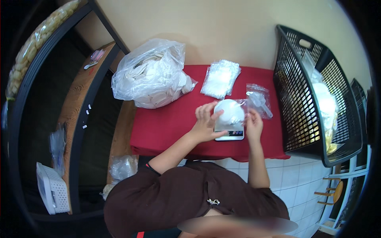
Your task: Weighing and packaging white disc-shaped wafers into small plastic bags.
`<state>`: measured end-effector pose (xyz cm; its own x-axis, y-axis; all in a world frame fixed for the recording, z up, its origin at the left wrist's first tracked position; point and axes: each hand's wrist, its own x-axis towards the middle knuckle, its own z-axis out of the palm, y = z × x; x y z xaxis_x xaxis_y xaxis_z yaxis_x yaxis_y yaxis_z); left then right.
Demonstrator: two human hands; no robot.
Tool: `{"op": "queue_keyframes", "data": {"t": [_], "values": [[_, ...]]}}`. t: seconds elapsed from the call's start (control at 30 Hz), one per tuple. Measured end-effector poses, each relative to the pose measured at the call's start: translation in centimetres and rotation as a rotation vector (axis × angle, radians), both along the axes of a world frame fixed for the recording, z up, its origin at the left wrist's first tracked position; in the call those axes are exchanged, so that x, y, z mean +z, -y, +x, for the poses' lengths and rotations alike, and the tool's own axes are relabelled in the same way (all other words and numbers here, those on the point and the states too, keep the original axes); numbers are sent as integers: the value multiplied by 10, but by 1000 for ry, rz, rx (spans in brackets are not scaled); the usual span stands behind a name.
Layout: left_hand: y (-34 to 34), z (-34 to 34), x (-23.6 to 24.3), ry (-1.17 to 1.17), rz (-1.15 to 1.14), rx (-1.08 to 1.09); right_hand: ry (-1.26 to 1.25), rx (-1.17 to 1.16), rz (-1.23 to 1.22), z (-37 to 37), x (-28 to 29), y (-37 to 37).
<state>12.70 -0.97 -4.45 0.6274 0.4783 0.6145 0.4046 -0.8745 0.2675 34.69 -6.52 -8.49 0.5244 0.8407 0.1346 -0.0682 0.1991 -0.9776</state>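
A white kitchen scale [230, 137] with a round pan lies on the red-covered table in front of me. Over the pan's right part lies a small clear plastic bag [241, 106]. At the scale's left side is my left hand [206, 123], fingers spread, with the thumb by the display and fingertips at the pan's edge. On the other side my right hand [254, 123] has its fingers closed on the clear bag's edge. Just behind it, a white plastic scoop [260, 104] rests on or in another clear bag.
A big clear sack of white flat pieces [152, 77] stands at the back left. Behind the scale lies a stack of clear bags [221, 78]. A tall black basket [299, 107] holding packages bounds the right. Left, a dark-framed shelf [75, 115] carries a white basket [53, 188].
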Motion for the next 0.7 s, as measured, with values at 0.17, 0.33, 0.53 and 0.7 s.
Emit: {"op": "queue_keyframes", "data": {"t": [0.17, 0.33, 0.53, 0.7], "values": [[-2, -59, -34, -145, -124, 358, 696, -197, -281, 35, -30, -11], [0, -106, -65, -227, -282, 616, 587, -436, -149, 61, -64, -15], [-2, -123, -93, -372, -342, 761, 276, -496, -129, 63, -85, -20], [-2, -118, -89, -340, -383, 754, 470, -458, -154, 61, -83, -19]]}}
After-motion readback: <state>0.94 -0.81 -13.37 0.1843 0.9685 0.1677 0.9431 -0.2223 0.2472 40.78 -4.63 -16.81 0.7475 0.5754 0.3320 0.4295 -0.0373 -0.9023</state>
